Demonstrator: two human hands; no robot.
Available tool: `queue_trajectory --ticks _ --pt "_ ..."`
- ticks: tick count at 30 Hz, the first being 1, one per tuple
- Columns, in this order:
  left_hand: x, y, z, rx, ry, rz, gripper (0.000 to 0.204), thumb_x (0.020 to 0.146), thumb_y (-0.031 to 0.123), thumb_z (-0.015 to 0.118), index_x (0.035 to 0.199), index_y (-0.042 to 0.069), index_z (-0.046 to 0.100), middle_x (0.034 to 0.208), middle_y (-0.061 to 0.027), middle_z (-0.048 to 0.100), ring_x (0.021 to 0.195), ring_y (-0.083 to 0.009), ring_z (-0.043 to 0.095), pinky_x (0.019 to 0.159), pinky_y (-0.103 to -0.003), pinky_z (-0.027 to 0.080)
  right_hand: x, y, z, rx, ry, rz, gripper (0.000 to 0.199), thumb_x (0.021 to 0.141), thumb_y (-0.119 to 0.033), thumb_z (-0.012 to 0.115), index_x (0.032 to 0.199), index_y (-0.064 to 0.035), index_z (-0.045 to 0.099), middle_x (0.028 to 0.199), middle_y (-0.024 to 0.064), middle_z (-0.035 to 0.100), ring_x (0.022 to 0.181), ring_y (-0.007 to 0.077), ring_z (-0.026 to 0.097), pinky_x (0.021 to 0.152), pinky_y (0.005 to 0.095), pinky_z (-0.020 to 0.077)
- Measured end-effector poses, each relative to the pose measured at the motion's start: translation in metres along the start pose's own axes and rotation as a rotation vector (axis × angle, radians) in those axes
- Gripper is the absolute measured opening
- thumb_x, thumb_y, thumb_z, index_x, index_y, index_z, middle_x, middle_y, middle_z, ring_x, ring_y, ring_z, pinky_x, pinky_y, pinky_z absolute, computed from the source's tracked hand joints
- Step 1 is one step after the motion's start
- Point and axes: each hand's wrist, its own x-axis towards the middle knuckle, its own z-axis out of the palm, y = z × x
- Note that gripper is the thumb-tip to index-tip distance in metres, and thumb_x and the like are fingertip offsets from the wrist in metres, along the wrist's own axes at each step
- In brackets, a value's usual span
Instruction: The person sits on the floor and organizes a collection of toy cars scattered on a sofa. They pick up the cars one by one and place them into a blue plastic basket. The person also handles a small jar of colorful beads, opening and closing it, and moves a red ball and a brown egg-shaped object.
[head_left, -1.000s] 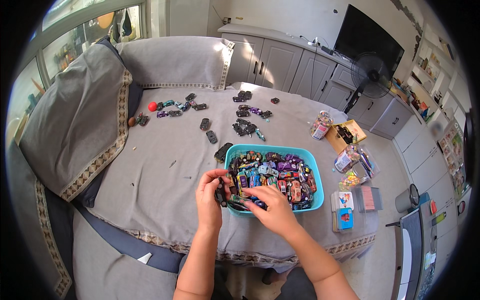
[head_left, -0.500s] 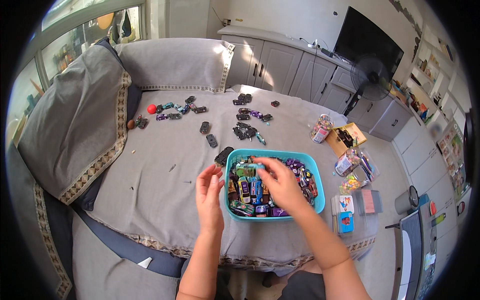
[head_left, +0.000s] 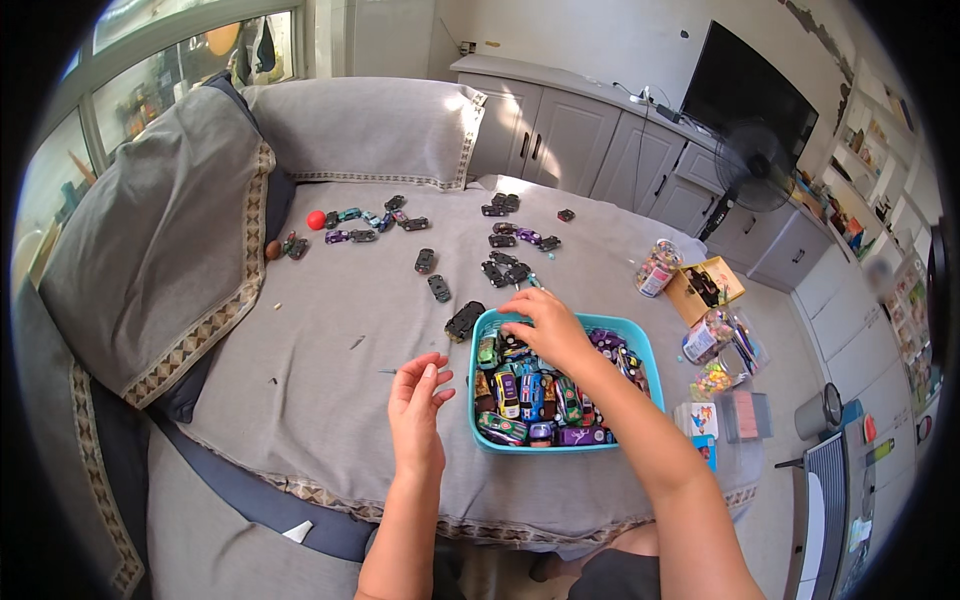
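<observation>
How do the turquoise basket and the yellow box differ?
Size: the turquoise basket looks much larger than the yellow box.
Contents: the basket holds many multicoloured toy cars; the box holds dark items, too small to identify.
Hands: the right hand is over the basket; neither is at the box.
Shared: both stand open with things inside.

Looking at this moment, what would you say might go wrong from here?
The right hand over the basket might dislodge one of the closely piled toy cars. A bump to the basket could nudge the large black car close beside its far left corner. The red ball might roll if the grey cloth beneath it is tugged.
</observation>
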Motion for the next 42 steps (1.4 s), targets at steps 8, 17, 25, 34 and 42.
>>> queue_trajectory --ticks 8,17,25,34,42 --pt "0.002 -0.003 -0.005 0.040 -0.010 0.003 0.022 0.094 0.021 0.060 0.109 0.005 0.061 0.111 -0.0082 0.065 0.097 -0.0156 0.060 0.079 -0.029 0.048 -0.014 -0.021 -0.003 -0.075 -0.155 -0.117 0.033 0.076 -0.032 0.076 0.100 -0.0093 0.071 0.106 0.0081 0.064 0.104 0.0287 0.058 0.092 0.0396 0.0471" --pt "0.024 -0.012 -0.021 0.272 -0.032 -0.005 0.018 0.094 0.020 0.061 0.104 0.005 0.063 0.105 -0.0048 0.066 0.092 -0.0129 0.061 0.076 -0.029 0.049 0.008 -0.003 -0.035 0.073 -0.094 0.065 0.034 0.083 -0.032 0.071 0.106 -0.0064 0.069 0.107 0.0114 0.065 0.099 0.0276 0.062 0.086 0.0374 0.0502" --pt "0.063 -0.034 -0.025 0.429 -0.053 0.036 0.021 0.091 0.020 0.065 0.105 0.005 0.063 0.103 -0.0033 0.066 0.087 -0.0121 0.061 0.075 -0.028 0.048 0.066 0.128 -0.020 0.045 -0.298 0.408 0.052 0.079 -0.031 0.075 0.126 -0.0117 0.063 0.119 0.0157 0.063 0.098 0.0268 0.065 0.086 0.0368 0.0520" --pt "0.087 -0.053 -0.036 0.537 -0.076 0.003 0.020 0.091 0.014 0.065 0.107 0.003 0.064 0.094 -0.0037 0.066 0.083 -0.0099 0.058 0.067 -0.025 0.046 0.146 0.171 0.063 -0.159 -0.658 0.882 0.119 0.068 -0.065 0.075 0.155 -0.0220 0.007 0.153 0.0263 0.024 0.137 0.0404 0.035 0.108 0.0508 0.0358" --pt "0.101 -0.052 -0.053 0.531 -0.005 -0.031 0.021 0.092 0.016 0.064 0.109 0.003 0.062 0.107 -0.0054 0.065 0.089 -0.0129 0.062 0.075 -0.027 0.048 0.158 0.169 0.125 -0.512 -0.709 0.722 0.101 0.078 -0.068 0.064 0.155 -0.0312 0.009 0.152 0.0226 0.024 0.133 0.0455 0.037 0.106 0.0482 0.0394"
